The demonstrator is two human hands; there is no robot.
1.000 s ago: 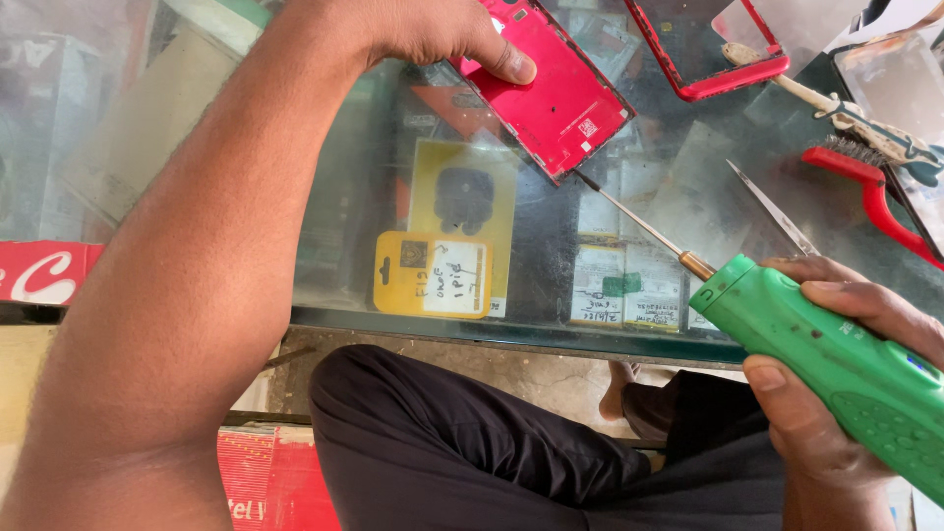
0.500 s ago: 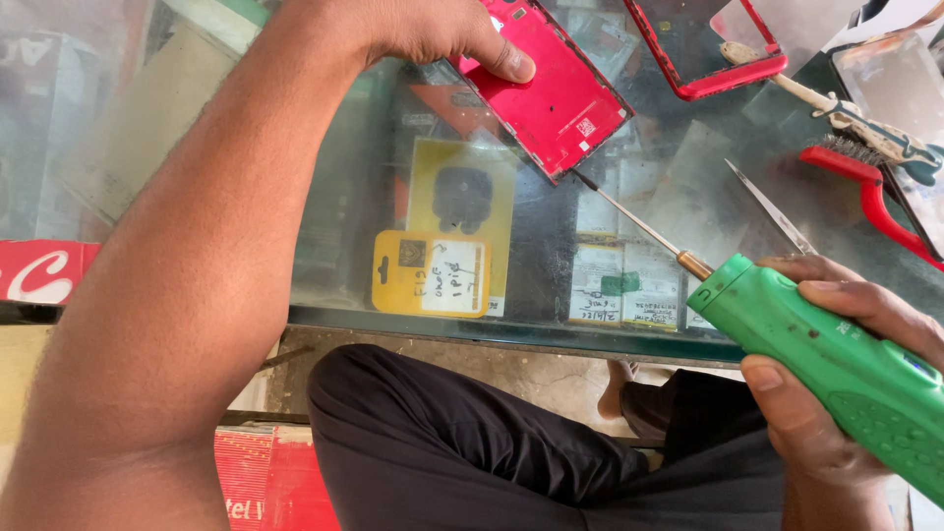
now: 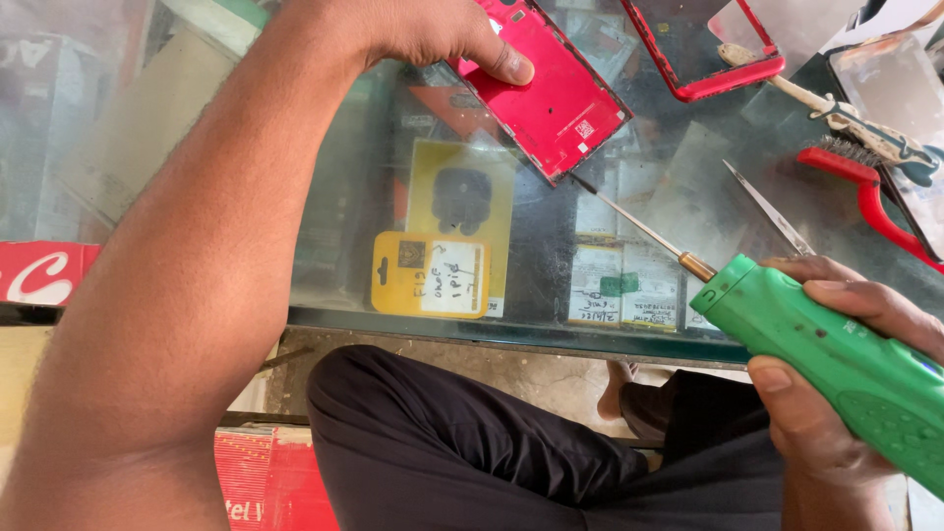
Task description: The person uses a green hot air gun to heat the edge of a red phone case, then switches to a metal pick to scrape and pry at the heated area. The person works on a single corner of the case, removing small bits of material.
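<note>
My left hand [image 3: 433, 34] presses down on a red phone body [image 3: 556, 93] lying on the glass counter top [image 3: 324, 256], thumb on its near edge. My right hand [image 3: 836, 393] grips a green electric screwdriver [image 3: 836, 359]. Its long thin bit [image 3: 629, 218] points up-left, with the tip at the lower corner of the red phone body. My left forearm crosses the left side of the view.
A second red phone frame [image 3: 708, 59] lies at the back. Tweezers [image 3: 772, 211], a red-handled brush [image 3: 865, 187] and a pale-handled tool [image 3: 836, 113] lie at the right. Yellow packaged parts [image 3: 433, 275] show under the glass. My dark-trousered legs [image 3: 472, 442] are below the counter edge.
</note>
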